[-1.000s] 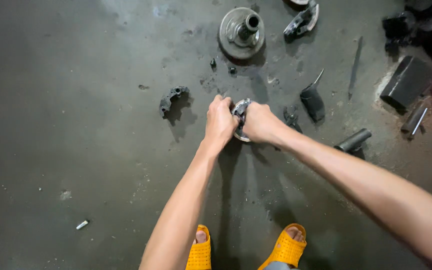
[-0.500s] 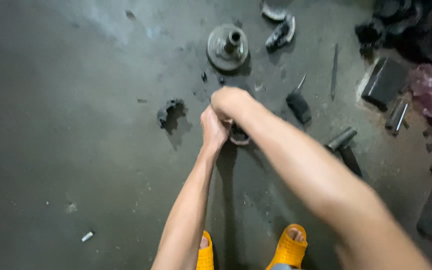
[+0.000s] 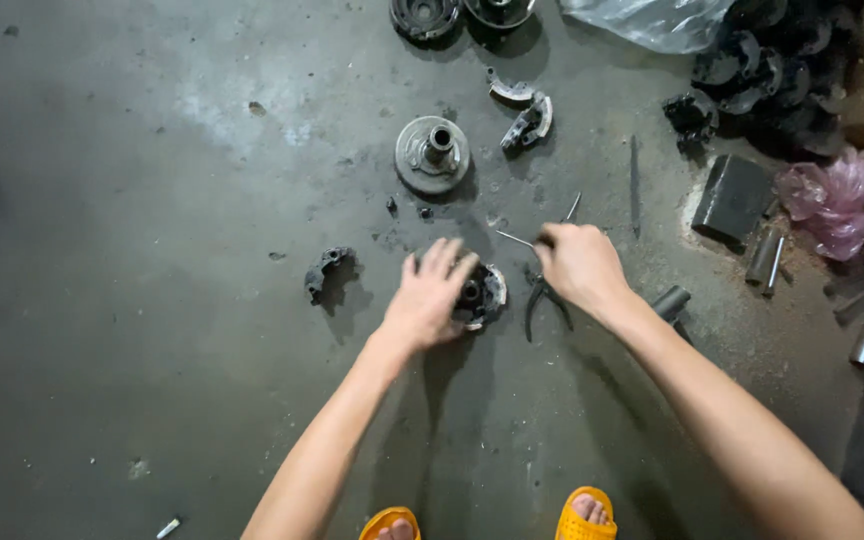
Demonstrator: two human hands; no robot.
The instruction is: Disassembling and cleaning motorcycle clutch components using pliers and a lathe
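Round greasy metal hub [image 3: 480, 295], perhaps toothed, under left hand [image 3: 427, 298].

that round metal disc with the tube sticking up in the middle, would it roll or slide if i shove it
The round metal disc lies flat on the concrete floor, so it would likely slide rather than roll. It looks like solid metal, so probably heavy for its size. Its grimy, dark surface suggests it may be greasy and slippery in a grip.

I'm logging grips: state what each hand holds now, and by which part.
The left hand rests open-fingered on the round metal part, not gripping it. The right hand closes over the pliers; the exact hold point is hidden.
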